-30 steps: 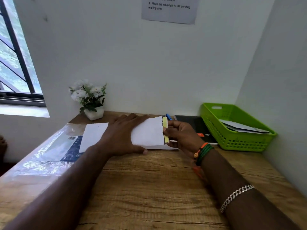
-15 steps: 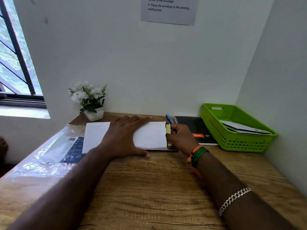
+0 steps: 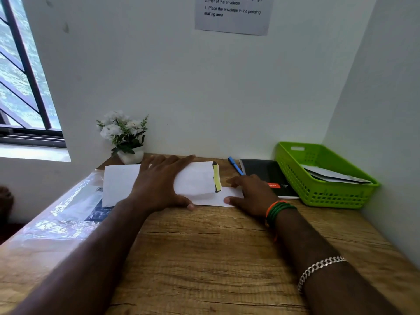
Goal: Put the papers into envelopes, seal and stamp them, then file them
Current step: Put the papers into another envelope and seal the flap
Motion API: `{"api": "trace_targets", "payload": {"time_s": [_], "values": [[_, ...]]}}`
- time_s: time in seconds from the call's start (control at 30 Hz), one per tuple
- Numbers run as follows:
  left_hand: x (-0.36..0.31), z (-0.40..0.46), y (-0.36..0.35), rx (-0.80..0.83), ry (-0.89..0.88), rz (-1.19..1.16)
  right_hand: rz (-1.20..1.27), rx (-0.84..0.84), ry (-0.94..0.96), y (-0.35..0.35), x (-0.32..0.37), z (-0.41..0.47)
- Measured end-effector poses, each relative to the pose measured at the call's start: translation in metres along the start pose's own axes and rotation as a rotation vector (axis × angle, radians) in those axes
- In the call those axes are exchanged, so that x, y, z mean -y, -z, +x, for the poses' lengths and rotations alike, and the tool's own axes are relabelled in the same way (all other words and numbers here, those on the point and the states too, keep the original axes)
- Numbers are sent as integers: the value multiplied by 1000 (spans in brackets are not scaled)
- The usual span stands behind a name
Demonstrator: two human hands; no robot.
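**Envelope pinned flat, flap end still waiting to be sealed**

Your left hand point(image 3: 159, 185) lies spread flat on the white envelope point(image 3: 195, 183), fingers straight, no real grip, just weight. Makes sense to me: it keeps the envelope from sliding on the worktop point(image 3: 204, 258). The yellow strip point(image 3: 217, 177) on the flap sits at the envelope's right end, standing slightly up. Your right hand point(image 3: 247, 192) rests just right of the envelope, fingers loose and touching the paper edge, holding nothing, probably ready to press that flap down. The green basket point(image 3: 318, 192), well right of the envelope, already has papers in it, so that's likely the filing spot. Pen point(image 3: 235, 165) and black notebook point(image 3: 266, 176) sit between envelope and basket.
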State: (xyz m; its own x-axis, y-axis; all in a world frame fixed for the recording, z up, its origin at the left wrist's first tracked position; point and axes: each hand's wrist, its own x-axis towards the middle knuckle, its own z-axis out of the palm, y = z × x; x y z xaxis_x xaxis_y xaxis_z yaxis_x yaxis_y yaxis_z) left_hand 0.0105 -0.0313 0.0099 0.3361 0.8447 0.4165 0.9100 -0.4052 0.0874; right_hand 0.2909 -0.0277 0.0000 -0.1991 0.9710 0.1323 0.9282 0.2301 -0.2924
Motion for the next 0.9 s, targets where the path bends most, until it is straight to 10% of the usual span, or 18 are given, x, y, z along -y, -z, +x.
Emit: {"api": "trace_targets", "payload": {"time_s": [0.23, 0.57, 0.9], "values": [[5, -2, 2, -100, 38, 8, 158, -79, -21, 13, -1, -3], [12, -2, 3, -148, 122, 27, 759, -706, -107, 59, -45, -10], [14, -1, 2, -183, 147, 30, 673, -638, 54, 57, -42, -10]]}}
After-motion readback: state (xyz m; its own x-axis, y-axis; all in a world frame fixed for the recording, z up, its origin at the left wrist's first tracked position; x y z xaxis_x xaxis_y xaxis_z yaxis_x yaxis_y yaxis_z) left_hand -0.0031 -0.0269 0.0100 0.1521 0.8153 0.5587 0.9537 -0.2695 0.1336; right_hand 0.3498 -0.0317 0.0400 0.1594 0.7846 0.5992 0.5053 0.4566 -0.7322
